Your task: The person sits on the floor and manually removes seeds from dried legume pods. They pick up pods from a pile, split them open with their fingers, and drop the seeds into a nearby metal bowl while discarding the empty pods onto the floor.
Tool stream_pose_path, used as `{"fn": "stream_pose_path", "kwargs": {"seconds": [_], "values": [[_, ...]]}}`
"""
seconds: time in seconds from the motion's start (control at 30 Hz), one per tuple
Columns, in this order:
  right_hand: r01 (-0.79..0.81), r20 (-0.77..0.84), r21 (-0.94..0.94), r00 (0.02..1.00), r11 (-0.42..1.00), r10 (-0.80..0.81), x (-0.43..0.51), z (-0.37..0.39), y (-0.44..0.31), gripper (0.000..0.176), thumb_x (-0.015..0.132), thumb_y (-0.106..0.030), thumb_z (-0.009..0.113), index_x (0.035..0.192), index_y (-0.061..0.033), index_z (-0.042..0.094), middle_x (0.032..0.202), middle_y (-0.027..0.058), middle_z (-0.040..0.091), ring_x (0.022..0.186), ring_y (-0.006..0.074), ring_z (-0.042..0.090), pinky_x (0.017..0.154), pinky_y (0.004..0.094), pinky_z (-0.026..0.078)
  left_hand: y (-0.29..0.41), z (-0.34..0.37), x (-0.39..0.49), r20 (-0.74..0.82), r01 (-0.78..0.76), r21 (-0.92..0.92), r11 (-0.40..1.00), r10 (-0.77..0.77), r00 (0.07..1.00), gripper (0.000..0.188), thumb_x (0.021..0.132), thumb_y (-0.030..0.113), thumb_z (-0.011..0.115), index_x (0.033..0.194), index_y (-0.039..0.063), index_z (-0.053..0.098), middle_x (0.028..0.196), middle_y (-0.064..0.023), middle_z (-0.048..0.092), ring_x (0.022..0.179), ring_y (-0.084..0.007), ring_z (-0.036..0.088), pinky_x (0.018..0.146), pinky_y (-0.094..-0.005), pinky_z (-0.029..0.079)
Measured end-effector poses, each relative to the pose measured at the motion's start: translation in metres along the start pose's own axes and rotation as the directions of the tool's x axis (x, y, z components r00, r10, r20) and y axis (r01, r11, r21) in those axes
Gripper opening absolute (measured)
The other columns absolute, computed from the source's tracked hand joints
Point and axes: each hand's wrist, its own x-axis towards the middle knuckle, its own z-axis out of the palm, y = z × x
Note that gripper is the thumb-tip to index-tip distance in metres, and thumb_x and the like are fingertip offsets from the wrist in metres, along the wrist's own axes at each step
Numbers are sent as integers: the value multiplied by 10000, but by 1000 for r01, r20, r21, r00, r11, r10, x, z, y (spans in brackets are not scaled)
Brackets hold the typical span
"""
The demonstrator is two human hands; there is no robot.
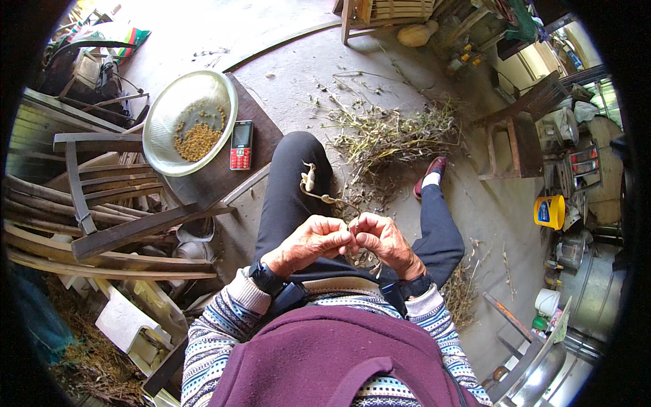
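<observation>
My left hand (316, 240) and my right hand (384, 241) meet in front of my lap, with fingertips pinched together on a dried plant stem (335, 199) bearing pods. The stem rises from between the fingers and curves over my left knee, where a pale dry pod (308, 177) hangs at its end. What lies right between the fingertips is mostly hidden. A pale plastic colander (232, 118) with yellow beans (198, 142) in it rests on a dark wooden surface at the left. Beside it lies a red keypad phone (241, 145).
A heap of dried bean stalks (396, 135) lies on the concrete floor ahead, and more stalks (460, 295) lie at the right. A wooden chair (119, 198) stands at left. A wooden stool (513, 147) and a yellow bucket (557, 212) are at right.
</observation>
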Motion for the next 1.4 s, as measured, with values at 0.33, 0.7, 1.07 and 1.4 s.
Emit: {"fn": "stream_pose_path", "kwargs": {"seconds": [0.33,0.7,1.07,1.4], "values": [[-49,-50,128,997,991,56,12,9,2,263,843,-276,711,900,-62,569,720,-35,563,586,30,490,520,175,394,2,1,2,-29,37,94,995,-34,999,238,907,294,622,895,60,660,766,47,628,591,8,428,519,-153,329],[-52,-77,92,995,994,59,7,10,-4,239,850,-244,705,919,-55,577,736,-25,596,613,36,538,538,175,429,-16,-10,4,29,121,-129,984,-118,993,230,905,293,621,877,66,637,698,66,543,554,-10,389,492,-163,287],[-32,-166,-87,986,996,17,5,9,-5,205,849,-203,705,886,-34,595,766,-4,620,675,54,575,604,194,478,-21,-9,10,-73,133,-65,989,-138,988,239,911,259,569,777,66,618,632,72,483,527,-21,360,477,-174,268],[-43,-226,-143,974,989,9,4,7,-2,132,837,-119,709,850,-23,619,747,-8,636,689,50,581,618,198,480,-19,-13,3,-150,108,59,992,-98,984,151,888,169,553,851,50,638,634,83,456,542,-16,350,480,-184,268]]}}
